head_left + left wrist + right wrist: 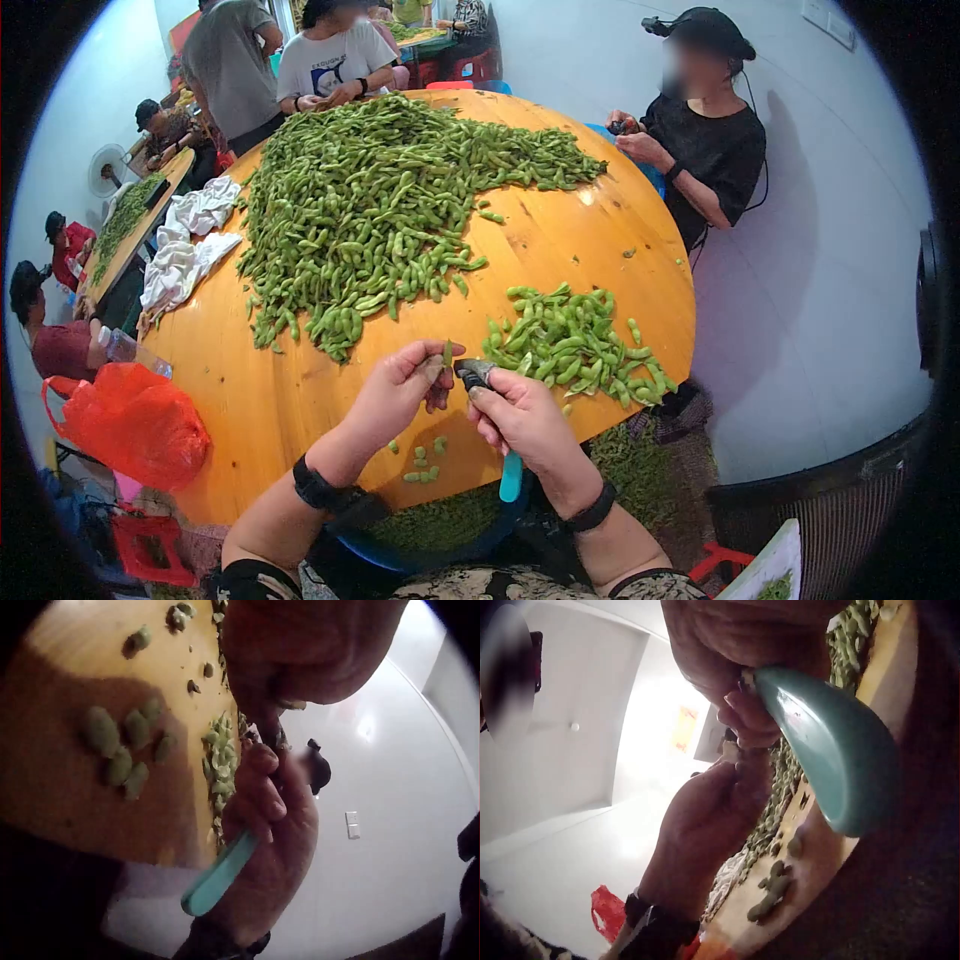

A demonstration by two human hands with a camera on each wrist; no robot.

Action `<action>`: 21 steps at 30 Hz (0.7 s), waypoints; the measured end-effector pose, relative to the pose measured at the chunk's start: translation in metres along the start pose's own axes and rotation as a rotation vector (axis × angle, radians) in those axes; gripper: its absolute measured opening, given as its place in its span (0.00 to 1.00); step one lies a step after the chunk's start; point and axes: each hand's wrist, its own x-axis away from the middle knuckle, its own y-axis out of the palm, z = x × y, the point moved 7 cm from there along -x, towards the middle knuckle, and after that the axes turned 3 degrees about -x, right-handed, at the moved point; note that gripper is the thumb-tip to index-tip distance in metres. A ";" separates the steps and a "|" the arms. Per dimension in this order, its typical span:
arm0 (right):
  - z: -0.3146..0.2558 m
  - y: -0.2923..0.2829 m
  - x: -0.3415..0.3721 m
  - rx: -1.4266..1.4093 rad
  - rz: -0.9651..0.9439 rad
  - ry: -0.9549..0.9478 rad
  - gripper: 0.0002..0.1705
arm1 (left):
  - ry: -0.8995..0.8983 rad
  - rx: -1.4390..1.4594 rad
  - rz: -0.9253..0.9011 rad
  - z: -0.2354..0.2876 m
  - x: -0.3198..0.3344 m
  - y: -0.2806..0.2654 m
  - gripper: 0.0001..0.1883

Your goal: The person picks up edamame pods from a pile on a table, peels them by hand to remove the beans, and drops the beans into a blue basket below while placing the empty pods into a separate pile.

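Observation:
In the head view, the left hand (408, 385) pinches a green pod (447, 353) between thumb and fingers at the near side of the table. Close on its right, the right hand (520, 405) grips a tool with a turquoise handle (511, 477); dark material covers its thumb and forefinger area. The handle sticks out below the right fist, large in the right wrist view (825, 742). Several shelled beans (421, 463) lie below the left hand. A smaller heap of pods (575, 345) lies just beyond the right hand. Whether the tool touches the pod cannot be told.
A big pod pile (370, 200) covers the far and left part of the round table (640, 260). White cloths (185, 255) and a red bag (135, 425) lie at the left. A blue basin (430, 560) stands below the near edge. Other people sit or stand around.

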 end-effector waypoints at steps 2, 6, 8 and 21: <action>0.006 0.010 -0.001 0.006 -0.030 0.001 0.07 | -0.016 0.075 0.007 -0.008 0.011 -0.006 0.15; 0.013 0.024 0.002 -0.005 -0.060 0.031 0.08 | -0.015 0.088 -0.011 -0.021 0.021 -0.014 0.16; 0.016 0.026 0.002 0.011 -0.048 0.029 0.08 | -0.014 0.092 -0.001 -0.025 0.023 -0.012 0.16; 0.037 0.028 -0.003 -0.159 0.048 0.005 0.10 | -0.112 0.413 -0.099 -0.039 0.024 -0.014 0.16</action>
